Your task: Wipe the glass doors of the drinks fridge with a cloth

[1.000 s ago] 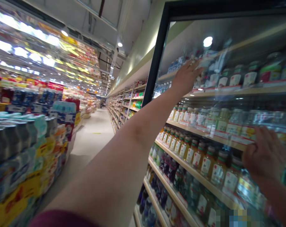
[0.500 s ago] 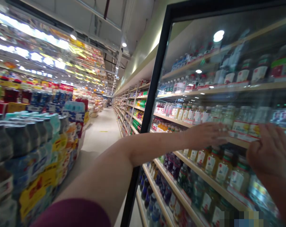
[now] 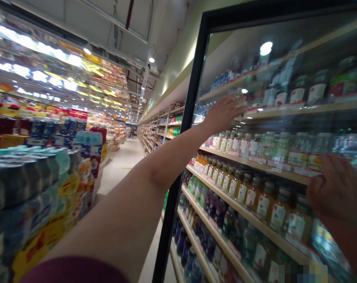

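My left hand point(image 3: 225, 113) reaches up across the dark frame of a glass door point(image 3: 193, 90). Its fingers are stretched out in front of the glass and it holds nothing. Whether its palm touches the pane I cannot tell. Lower down on the right, my right hand point(image 3: 337, 190) is held up flat at the glass, its fingers extended and nothing in it; contact is unclear. Through the pane, rows of bottled drinks point(image 3: 263, 200) with pale labels stand on light wooden shelves point(image 3: 249, 159).
Stacked packs of bottles point(image 3: 30, 177) with yellow price signs point(image 3: 39, 243) line the left side. A pale floor aisle point(image 3: 119, 165) runs away between them and long wall shelving point(image 3: 154, 131). Ceiling lights glint on the glass.
My left hand has risen and moved left along the glass, from mid-shelf height to near the upper shelves. My right hand stays in about the same place.
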{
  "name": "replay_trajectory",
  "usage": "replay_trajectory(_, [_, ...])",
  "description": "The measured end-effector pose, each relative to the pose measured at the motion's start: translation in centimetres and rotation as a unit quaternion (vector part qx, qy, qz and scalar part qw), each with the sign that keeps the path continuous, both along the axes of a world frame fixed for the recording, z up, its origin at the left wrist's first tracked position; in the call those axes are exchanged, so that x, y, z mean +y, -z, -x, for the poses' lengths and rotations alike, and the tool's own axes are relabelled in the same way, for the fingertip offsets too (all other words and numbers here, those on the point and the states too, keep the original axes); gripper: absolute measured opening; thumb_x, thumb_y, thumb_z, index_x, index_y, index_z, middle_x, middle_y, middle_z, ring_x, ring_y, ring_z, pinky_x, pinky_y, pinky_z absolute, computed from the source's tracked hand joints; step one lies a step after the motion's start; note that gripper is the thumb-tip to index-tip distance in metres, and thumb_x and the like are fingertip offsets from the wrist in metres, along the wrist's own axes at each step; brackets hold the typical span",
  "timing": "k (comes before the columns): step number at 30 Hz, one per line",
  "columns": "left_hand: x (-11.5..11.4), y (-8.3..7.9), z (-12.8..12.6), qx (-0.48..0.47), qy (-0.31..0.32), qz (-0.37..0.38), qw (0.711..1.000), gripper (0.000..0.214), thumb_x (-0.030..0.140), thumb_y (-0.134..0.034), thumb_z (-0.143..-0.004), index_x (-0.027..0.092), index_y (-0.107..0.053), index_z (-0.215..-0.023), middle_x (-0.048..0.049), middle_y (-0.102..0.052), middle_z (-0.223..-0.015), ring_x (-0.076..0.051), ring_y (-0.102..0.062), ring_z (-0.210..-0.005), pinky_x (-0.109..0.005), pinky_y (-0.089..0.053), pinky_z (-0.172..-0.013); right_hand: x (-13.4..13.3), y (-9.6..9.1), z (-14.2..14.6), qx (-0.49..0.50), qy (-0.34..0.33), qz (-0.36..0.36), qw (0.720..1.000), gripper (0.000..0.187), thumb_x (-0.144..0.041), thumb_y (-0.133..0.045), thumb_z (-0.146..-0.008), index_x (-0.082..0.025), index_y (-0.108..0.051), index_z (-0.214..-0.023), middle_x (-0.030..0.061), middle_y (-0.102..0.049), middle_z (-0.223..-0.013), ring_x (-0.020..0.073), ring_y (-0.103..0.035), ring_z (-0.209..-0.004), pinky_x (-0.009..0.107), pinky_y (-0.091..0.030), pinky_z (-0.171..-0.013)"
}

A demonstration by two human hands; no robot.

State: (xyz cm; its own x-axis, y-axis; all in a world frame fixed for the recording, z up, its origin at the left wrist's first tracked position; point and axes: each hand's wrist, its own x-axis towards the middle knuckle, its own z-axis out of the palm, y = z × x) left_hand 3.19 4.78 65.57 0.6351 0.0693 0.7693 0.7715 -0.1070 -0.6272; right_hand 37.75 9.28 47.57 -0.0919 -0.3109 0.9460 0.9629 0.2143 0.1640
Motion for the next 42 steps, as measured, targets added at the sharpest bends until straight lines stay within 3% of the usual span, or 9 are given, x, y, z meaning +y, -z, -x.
replay_trajectory(4, [0.6,-4.5,2.0,-0.147,0.025,-0.022,0.989,0.051,0.018,-0.038,-0.098,0.027,-0.048,-0.147,0.0018,-0.042,-0.157,-0.026,-0.032,-0.147,-0.049,-0.027,-0.123,-0.2,0.0,0.1,0.001,0.004,-0.004,1.0,0.062,-0.022,-0.048,-0.078,-0.013,-0.058,-0.139,0.0138,-0.061,-0.139,0.0328,-0.056,-0.132,0.05,-0.048,-0.109])
replay_trajectory(10, [3.8,-8.3,3.0,-0.283,0.097,-0.018,0.954,0.047,0.027,-0.031,-0.102,0.036,-0.047,-0.145,0.0092,-0.04,-0.157,-0.031,-0.02,-0.149,-0.06,-0.01,-0.126,-0.1,-0.1,0.0,-0.024,0.008,-0.03,0.999,0.063,-0.02,-0.049,-0.078,-0.012,-0.057,-0.14,0.0154,-0.062,-0.138,0.0349,-0.058,-0.13,0.051,-0.051,-0.105])
replay_trajectory(14, [4.7,-9.1,4.2,-0.318,0.095,-0.008,0.943,0.048,0.027,-0.023,-0.103,0.035,-0.041,-0.147,0.0103,-0.035,-0.159,-0.028,-0.006,-0.151,-0.059,0.0,-0.127,0.2,0.0,-0.2,-0.018,0.006,-0.038,0.999,0.062,-0.019,-0.05,-0.077,-0.013,-0.058,-0.139,0.0143,-0.063,-0.137,0.0339,-0.058,-0.13,0.051,-0.051,-0.106])
replay_trajectory(18, [3.8,-8.2,5.3,-0.282,0.075,0.023,0.956,0.053,0.014,-0.026,-0.099,0.024,-0.039,-0.149,0.0044,-0.032,-0.161,-0.023,-0.011,-0.149,-0.052,-0.002,-0.129,0.2,0.0,-0.3,-0.023,-0.003,-0.035,0.999,0.063,-0.017,-0.05,-0.076,-0.011,-0.057,-0.139,0.0153,-0.062,-0.138,0.0335,-0.055,-0.133,0.05,-0.048,-0.109])
replay_trajectory(23, [1.6,-5.4,5.5,-0.251,0.061,0.014,0.966,0.052,0.02,-0.034,-0.098,0.023,-0.044,-0.149,0.0004,-0.037,-0.159,-0.024,-0.02,-0.151,-0.046,-0.01,-0.129,0.2,-0.1,-0.5,-0.034,-0.005,-0.044,0.998,0.066,-0.016,-0.051,-0.075,-0.01,-0.057,-0.14,0.0152,-0.062,-0.138,0.0338,-0.056,-0.132,0.051,-0.048,-0.109])
replay_trajectory(29, [0.2,-0.2,4.5,-0.249,0.012,-0.002,0.968,0.058,0.013,-0.029,-0.095,0.023,-0.043,-0.15,-0.0008,-0.036,-0.16,-0.019,-0.024,-0.151,-0.04,-0.015,-0.128,0.3,-0.2,-0.6,-0.037,-0.007,-0.06,0.997,0.064,-0.015,-0.051,-0.076,-0.012,-0.057,-0.14,0.0153,-0.063,-0.137,0.0349,-0.057,-0.13,0.053,-0.049,-0.107])
replay_trajectory(33, [-0.3,3.6,4.2,-0.248,0.018,0.013,0.969,0.056,0.012,-0.031,-0.096,0.023,-0.043,-0.149,-0.0021,-0.036,-0.16,-0.022,-0.019,-0.153,-0.044,-0.017,-0.128,0.2,-0.2,-0.5,-0.037,-0.002,-0.062,0.997,0.064,-0.016,-0.052,-0.076,-0.013,-0.057,-0.14,0.0145,-0.063,-0.136,0.0353,-0.058,-0.129,0.053,-0.051,-0.105])
replay_trajectory(37, [-0.7,8.7,3.7,-0.238,0.033,0.017,0.971,0.054,0.011,-0.032,-0.096,0.022,-0.047,-0.147,-0.0037,-0.037,-0.16,-0.022,-0.014,-0.154,-0.046,-0.02,-0.127,0.3,-0.2,-0.5,-0.023,-0.009,-0.049,0.999,0.064,-0.015,-0.052,-0.076,-0.015,-0.057,-0.14,0.014,-0.063,-0.137,0.0348,-0.058,-0.13,0.055,-0.051,-0.105])
replay_trajectory(42, [-0.9,17.0,2.0,-0.187,0.051,0.007,0.981,0.048,0.014,-0.036,-0.099,0.021,-0.052,-0.144,-0.0028,-0.039,-0.158,-0.024,-0.008,-0.155,-0.046,-0.025,-0.127,0.6,-0.2,-0.7,-0.024,-0.004,-0.051,0.998,0.063,-0.019,-0.051,-0.076,-0.014,-0.059,-0.138,0.0144,-0.065,-0.134,0.0358,-0.059,-0.128,0.054,-0.052,-0.102])
